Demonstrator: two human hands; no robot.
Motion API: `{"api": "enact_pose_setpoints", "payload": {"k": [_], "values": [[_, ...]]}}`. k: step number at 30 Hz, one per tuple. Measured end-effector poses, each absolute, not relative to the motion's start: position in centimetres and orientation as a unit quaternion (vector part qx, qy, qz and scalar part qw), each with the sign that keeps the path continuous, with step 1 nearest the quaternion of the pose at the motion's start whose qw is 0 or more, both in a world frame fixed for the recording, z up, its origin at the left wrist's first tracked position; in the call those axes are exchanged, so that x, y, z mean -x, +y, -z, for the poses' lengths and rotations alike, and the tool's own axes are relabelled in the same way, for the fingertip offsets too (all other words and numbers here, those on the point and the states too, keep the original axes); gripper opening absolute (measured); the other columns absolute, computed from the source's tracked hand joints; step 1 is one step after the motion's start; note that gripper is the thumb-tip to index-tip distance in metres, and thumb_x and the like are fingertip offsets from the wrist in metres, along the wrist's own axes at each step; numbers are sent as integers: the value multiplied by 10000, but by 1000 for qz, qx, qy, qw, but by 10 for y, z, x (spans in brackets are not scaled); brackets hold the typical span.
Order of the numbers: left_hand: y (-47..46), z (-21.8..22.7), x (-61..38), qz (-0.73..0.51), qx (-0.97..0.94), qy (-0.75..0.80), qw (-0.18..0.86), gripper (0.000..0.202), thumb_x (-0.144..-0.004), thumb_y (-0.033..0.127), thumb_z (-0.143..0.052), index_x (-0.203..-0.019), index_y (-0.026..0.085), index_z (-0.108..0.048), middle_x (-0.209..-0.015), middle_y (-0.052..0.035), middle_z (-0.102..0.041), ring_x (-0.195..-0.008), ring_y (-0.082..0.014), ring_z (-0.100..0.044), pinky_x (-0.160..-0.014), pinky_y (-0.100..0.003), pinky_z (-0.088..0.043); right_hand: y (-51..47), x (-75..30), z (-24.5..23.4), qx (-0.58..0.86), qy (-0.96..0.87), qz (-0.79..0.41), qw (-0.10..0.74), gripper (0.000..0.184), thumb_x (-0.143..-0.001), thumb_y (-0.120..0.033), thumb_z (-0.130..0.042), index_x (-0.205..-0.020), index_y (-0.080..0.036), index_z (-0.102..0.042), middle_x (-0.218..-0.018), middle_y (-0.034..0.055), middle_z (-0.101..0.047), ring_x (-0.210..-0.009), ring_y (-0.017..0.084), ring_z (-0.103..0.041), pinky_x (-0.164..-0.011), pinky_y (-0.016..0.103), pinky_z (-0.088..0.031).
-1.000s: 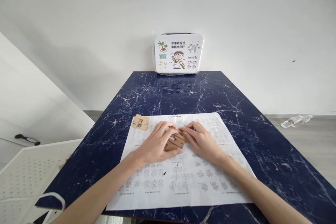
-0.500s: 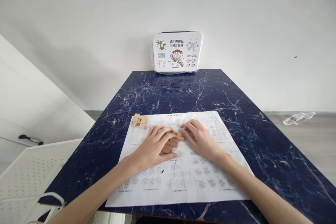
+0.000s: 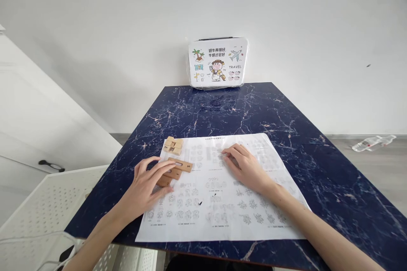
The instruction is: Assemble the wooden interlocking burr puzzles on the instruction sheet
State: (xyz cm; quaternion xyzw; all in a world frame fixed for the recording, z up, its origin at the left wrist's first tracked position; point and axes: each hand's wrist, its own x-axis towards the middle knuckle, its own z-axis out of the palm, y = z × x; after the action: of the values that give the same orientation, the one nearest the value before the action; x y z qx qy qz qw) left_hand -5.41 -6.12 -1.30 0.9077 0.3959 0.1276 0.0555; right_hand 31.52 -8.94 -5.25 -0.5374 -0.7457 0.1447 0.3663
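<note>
Three flat wooden puzzle pieces lie side by side at the left of the printed sheet. Dark digits mark them, a 1 and a 2 being readable, and the piece marked 2 has a long slot. My left hand is around their left part, fingers across the top and thumb at the near side, covering some of the wood. Just beyond them sits an interlocked light wooden block puzzle, marked 3, at the sheet's far left corner. My right hand rests on the sheet, fingers loosely bent and thumb apart, holding nothing.
A white case with cartoon prints stands against the wall at the far end of the blue marbled table. On the floor at right lies a clear plastic bottle. A white perforated surface with a cable is at lower left.
My left hand has slid the three flat wooden pieces leftward, from the middle of the sheet to near the block puzzle. My right hand stays on the sheet, apart from them. The view has shifted slightly.
</note>
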Motion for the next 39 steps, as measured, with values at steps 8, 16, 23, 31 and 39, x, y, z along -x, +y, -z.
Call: {"api": "enact_pose_setpoints", "payload": {"k": [8,16,23,31,39], "values": [[-102,17,22,-195,-869,453,46,437,-1066,406,-584,-1491,328,-515,-1487,-76,-553,-1407,-353,-421,-1157,-586,-403,-99,-316,41,543,-755,-165,329,225,-1072,-247,-454,-1209,-236,-632,-1175,125,-680,-1079,293,-678,-909,497,-613],[-102,22,-13,-142,-872,468,15,460,-1094,469,-500,-1546,393,-535,-1636,-87,-362,-1494,-423,-340,-1187,-689,-385,-163,-299,2,518,-780,-183,300,301,-1105,-292,-451,-1394,-287,-535,-1325,112,-658,-1225,300,-659,-1006,527,-599],[-94,28,4,-91,-892,442,-8,568,-1122,501,-411,-1672,439,-286,-1802,17,-68,-1634,-454,-98,-1267,-761,-178,-208,-291,20,606,-680,-215,353,262,-1100,-378,-488,-1338,-324,-585,-1336,77,-672,-1208,271,-698,-946,422,-644],[-102,23,15,-144,-868,473,-37,701,-1111,520,-424,-1707,430,-66,-1808,-7,29,-1643,-440,-66,-1275,-744,-168,-214,-289,42,629,-633,-238,384,256,-1106,-384,-485,-1324,-322,-604,-1347,81,-663,-1240,277,-666,-978,427,-618],[-111,43,36,-215,-751,624,24,1033,-1002,698,-515,-1715,251,83,-1787,-202,-19,-1617,-492,-135,-1250,-768,-209,-214,-287,40,636,-621,-245,388,257,-1103,-392,-489,-1309,-334,-631,-1332,73,-679,-1190,273,-696,-906,402,-648]]}}
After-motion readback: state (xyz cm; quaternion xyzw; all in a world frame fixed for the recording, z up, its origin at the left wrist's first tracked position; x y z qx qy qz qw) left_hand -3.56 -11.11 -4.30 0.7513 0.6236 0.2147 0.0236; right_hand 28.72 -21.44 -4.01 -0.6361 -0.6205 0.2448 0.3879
